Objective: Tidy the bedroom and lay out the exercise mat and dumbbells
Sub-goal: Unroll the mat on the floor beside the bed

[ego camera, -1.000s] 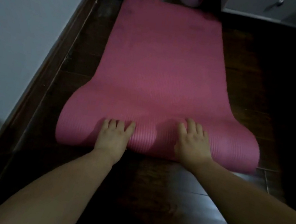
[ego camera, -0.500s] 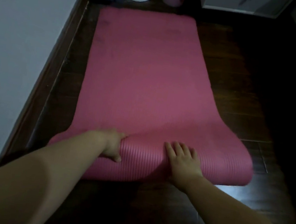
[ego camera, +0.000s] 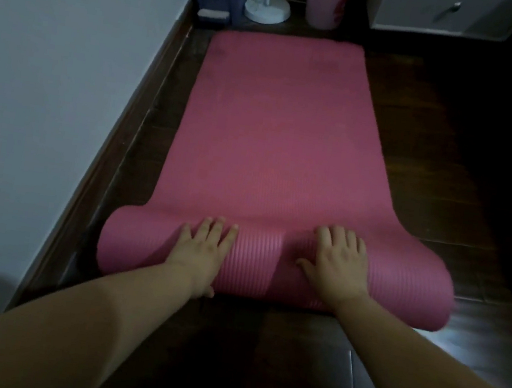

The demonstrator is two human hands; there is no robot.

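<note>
Nearest the viewer, two bare forearms reach forward over a dark wooden floor (ego camera: 291, 361). Both hands rest palm-down on the rolled end of a pink exercise mat (ego camera: 281, 138). On the left hand (ego camera: 202, 248) the grip is spread, fingers straight and lying flat over the top of the roll (ego camera: 255, 265). On the right hand (ego camera: 338, 263) the grip is likewise spread, fingers splayed and thumb pointing toward the other hand, pressing on the ribbed surface without curling round it. A strip of the roll shows between the two hands.

Beyond the roll, the rest of the mat lies flat on the floor, stretching away lengthwise. A pale wall (ego camera: 51, 85) with a dark skirting board runs just beside its left edge.

Past the mat's far end stand a white round lamp base (ego camera: 267, 9) with a thin upright stem, a pink cylindrical container (ego camera: 326, 4) to its right, and a pale cabinet (ego camera: 435, 12) with a metal handle. Dim light leaves the floor on the right nearly black.
</note>
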